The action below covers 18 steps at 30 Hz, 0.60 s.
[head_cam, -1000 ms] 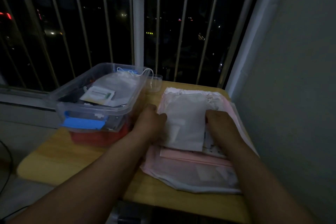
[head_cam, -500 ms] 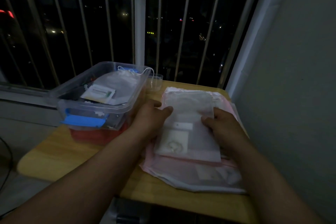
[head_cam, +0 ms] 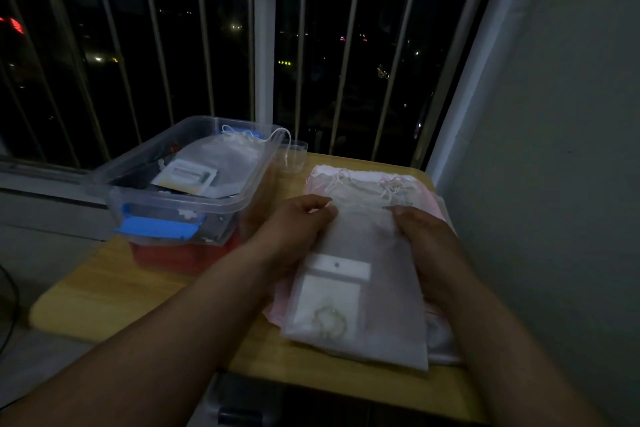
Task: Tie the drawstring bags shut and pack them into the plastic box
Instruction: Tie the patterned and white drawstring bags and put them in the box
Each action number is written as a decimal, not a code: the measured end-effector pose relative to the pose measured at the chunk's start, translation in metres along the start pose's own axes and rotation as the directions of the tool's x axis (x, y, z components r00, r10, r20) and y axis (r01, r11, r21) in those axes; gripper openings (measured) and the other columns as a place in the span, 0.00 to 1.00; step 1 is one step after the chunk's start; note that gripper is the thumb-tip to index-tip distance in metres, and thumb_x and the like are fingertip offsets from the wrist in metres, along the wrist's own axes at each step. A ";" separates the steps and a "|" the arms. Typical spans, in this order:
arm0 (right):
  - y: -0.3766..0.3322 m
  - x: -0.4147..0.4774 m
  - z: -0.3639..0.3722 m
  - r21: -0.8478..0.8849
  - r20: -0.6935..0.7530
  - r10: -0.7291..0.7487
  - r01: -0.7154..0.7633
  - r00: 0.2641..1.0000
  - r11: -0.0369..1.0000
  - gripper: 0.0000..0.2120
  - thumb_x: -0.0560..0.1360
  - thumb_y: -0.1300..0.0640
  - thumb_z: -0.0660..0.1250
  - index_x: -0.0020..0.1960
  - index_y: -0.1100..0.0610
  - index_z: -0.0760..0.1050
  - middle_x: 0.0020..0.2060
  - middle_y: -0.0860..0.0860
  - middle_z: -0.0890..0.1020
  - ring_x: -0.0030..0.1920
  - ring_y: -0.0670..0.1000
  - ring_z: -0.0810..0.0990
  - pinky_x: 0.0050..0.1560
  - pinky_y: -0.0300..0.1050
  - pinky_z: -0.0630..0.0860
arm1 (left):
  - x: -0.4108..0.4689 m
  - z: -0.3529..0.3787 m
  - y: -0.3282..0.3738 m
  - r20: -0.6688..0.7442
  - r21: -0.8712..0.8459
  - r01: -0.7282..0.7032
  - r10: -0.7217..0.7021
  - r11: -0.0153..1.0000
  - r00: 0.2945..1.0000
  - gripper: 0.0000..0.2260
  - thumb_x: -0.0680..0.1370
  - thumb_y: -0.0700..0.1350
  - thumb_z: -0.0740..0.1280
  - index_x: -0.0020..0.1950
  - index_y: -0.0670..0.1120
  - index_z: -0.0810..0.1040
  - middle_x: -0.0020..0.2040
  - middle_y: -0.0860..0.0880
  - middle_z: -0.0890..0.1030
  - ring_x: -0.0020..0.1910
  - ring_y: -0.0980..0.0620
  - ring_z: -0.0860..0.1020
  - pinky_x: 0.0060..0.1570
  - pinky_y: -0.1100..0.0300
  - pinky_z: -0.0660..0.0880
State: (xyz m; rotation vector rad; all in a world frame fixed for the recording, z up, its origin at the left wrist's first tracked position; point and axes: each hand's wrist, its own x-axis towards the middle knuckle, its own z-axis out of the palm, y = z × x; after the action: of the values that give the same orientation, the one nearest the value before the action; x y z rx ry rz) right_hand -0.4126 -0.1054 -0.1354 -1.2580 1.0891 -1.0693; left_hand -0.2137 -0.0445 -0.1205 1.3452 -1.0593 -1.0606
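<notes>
Drawing the white drawstring bag (head_cam: 363,288) nearer

Pinching its upper edges, with left hand (head_cam: 294,229) and right hand (head_cam: 426,239) fingers curled onto the fabric. Slid closer than half a second ago, lying atop the pink bag stack (head_cam: 429,198) on the wooden table (head_cam: 114,288), beside the plastic box (head_cam: 180,199).

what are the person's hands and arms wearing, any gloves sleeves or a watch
Nothing worn shows. The left hand and right hand are ungloved with no ring visible; the left forearm and right forearm are bare to the frame's edge, no sleeve, watch or bracelet. Dim light could hide a thin band.
</notes>
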 end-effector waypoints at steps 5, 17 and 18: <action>-0.001 -0.004 0.005 -0.063 0.031 -0.061 0.063 0.998 0.996 0.09 0.81 0.55 0.68 0.52 0.53 0.87 0.48 0.52 0.89 0.52 0.57 0.86 0.56 0.53 0.83 | 0.005 0.001 -0.003 -0.067 -0.077 -0.028 0.023 0.997 0.997 0.10 0.83 0.47 0.67 0.56 0.46 0.86 0.52 0.53 0.86 0.50 0.54 0.82 0.43 0.66 0.79; -0.016 -0.008 0.009 0.381 0.102 0.147 -0.175 0.984 0.908 0.09 0.82 0.58 0.67 0.47 0.59 0.84 0.42 0.56 0.88 0.39 0.54 0.88 0.47 0.52 0.79 | 0.008 0.001 -0.001 -0.087 -0.392 0.122 -0.169 0.912 0.982 0.09 0.82 0.46 0.68 0.50 0.46 0.87 0.43 0.46 0.85 0.48 0.45 0.81 0.59 0.45 0.78; -0.015 -0.008 0.009 0.409 0.114 0.164 -0.196 0.980 0.891 0.10 0.82 0.57 0.65 0.46 0.58 0.83 0.41 0.55 0.88 0.38 0.54 0.88 0.47 0.53 0.79 | 0.009 0.002 -0.002 -0.085 -0.401 0.132 -0.180 0.907 0.980 0.09 0.82 0.47 0.67 0.48 0.47 0.86 0.43 0.46 0.85 0.48 0.44 0.81 0.61 0.43 0.77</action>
State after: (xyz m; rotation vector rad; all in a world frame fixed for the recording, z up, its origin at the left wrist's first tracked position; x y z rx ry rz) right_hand -0.4054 -0.0966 -0.1200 -0.8294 0.8411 -1.0357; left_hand -0.2138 -0.0533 -0.1225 1.1591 -0.6120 -1.2200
